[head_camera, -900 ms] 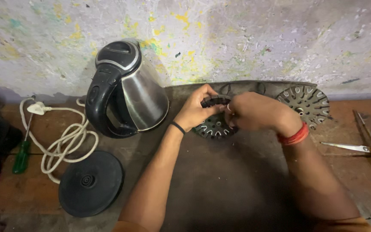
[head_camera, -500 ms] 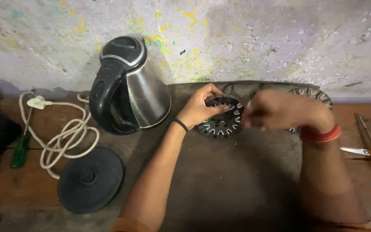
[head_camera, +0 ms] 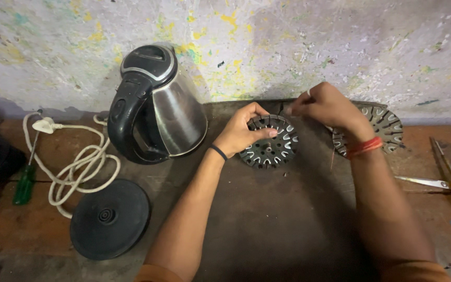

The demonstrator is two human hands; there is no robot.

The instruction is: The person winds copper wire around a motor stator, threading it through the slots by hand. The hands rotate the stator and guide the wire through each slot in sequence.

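Note:
My left hand (head_camera: 241, 134) grips the left rim of a round slotted metal disc (head_camera: 272, 146) lying on the dark mat (head_camera: 267, 224). Just above the disc's far edge, my right hand (head_camera: 324, 107) has its fingertips pinched together, apparently on a thin reddish wire (head_camera: 332, 156) that hangs below the wrist. A red band circles that wrist. A second slotted disc (head_camera: 390, 125) lies to the right, partly hidden behind my right wrist.
A steel kettle (head_camera: 157, 104) with a black handle stands at the left, with its black round base (head_camera: 109, 218) and white cord (head_camera: 74, 167) in front. A green screwdriver (head_camera: 25, 183) lies far left. Yellow-handled scissors (head_camera: 447, 180) lie at the right. A paint-flecked wall is behind.
My right hand swung out to the right, then came back up over the far edge of the disc. My left hand stayed on the disc.

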